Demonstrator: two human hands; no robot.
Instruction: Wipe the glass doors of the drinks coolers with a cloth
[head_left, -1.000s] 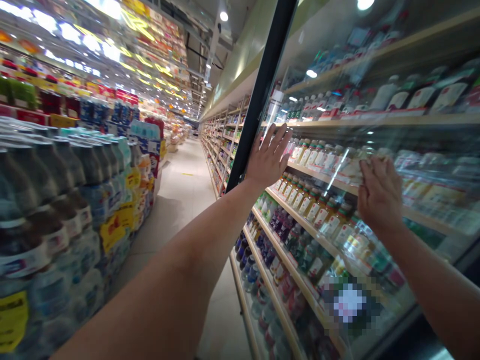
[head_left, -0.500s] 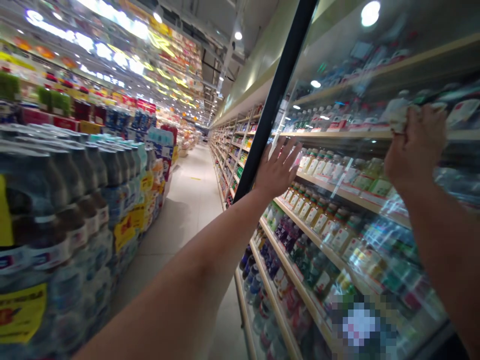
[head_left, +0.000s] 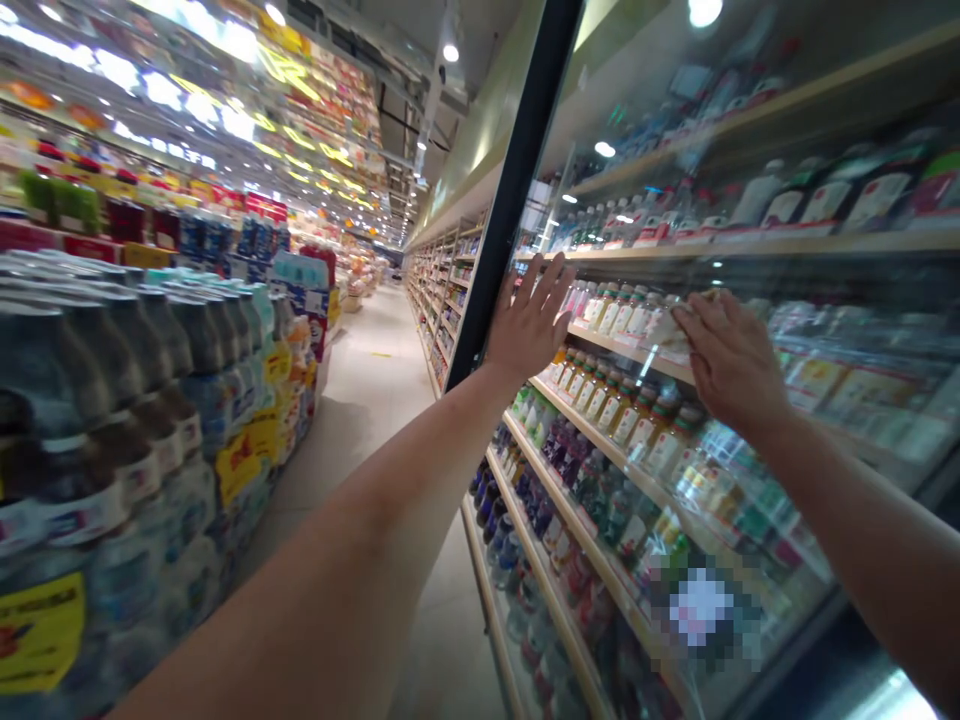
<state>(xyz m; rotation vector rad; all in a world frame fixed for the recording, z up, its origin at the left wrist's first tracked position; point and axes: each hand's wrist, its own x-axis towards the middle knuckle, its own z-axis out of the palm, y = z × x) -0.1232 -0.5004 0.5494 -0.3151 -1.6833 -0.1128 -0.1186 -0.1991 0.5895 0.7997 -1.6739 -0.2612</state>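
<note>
A tall glass door (head_left: pixel 675 130) with a dark frame (head_left: pixel 517 170) stands slanted in front of me on the right. My left hand (head_left: pixel 527 318) lies with its fingers spread on the glass beside the frame's edge. Farther right, my right hand (head_left: pixel 731 360) is closed over a pale cloth (head_left: pixel 671 328) and presses it to the pane. Most of the cloth is hidden under the fingers. Behind the glass, rows of bottled drinks (head_left: pixel 600 400) fill several shelves, with blurred reflections across them.
Stacked packs of dark bottles (head_left: pixel 150 340) line the left side, with yellow price signs (head_left: pixel 251 450) on them. A pale tiled aisle floor (head_left: pixel 367 370) runs away between the stacks and long store shelving (head_left: pixel 442 290).
My right hand has slid the cloth left and downward across the glass, closer to my left hand. The left hand stays at the door's edge, while the whole view has shifted slightly.
</note>
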